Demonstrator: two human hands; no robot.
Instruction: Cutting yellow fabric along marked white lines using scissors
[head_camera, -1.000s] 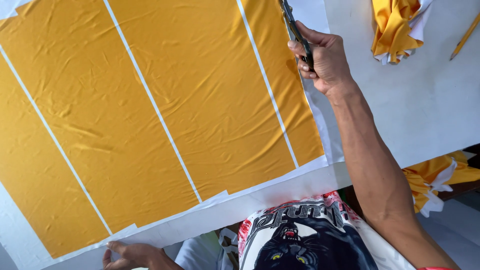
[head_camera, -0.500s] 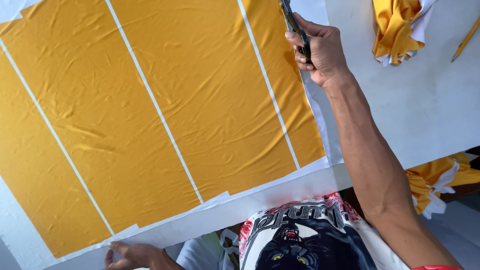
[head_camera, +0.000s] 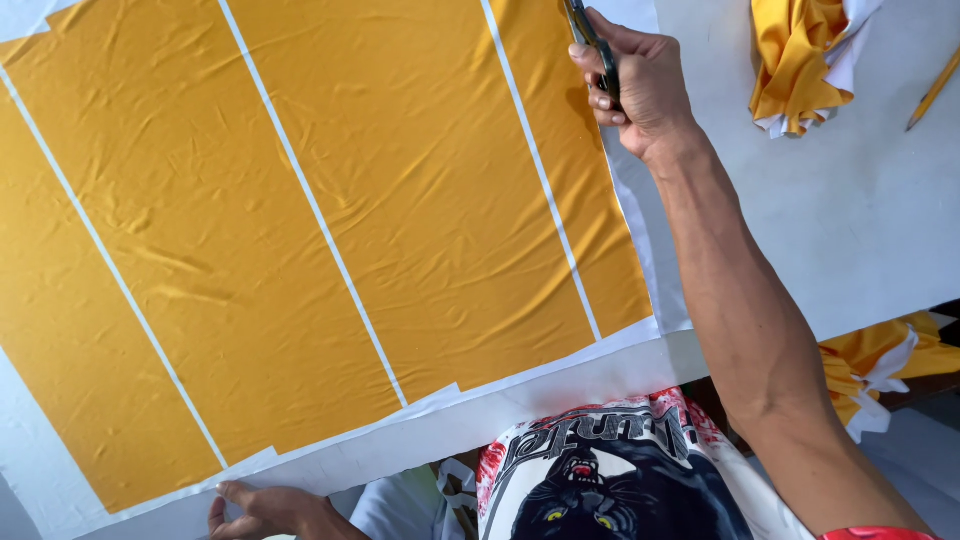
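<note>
A large sheet of orange fabric (head_camera: 330, 230) with thin white stripes lies spread over a white table (head_camera: 850, 240). My right hand (head_camera: 640, 85) is at the top of the view, closed around dark-handled scissors (head_camera: 590, 40) at the sheet's right edge. A narrow white strip of fabric (head_camera: 640, 240) runs down along that edge below the hand. My left hand (head_camera: 265, 510) rests at the bottom left, fingers pressing on the sheet's white near edge.
A bunched heap of orange and white fabric (head_camera: 800, 65) lies at the top right, with a pencil (head_camera: 935, 88) beside it. More orange and white scraps (head_camera: 885, 365) hang past the table's edge at the right.
My right hand with the scissors has moved farther up along the right edge of the sheet. The left hand has stayed at the near edge.
</note>
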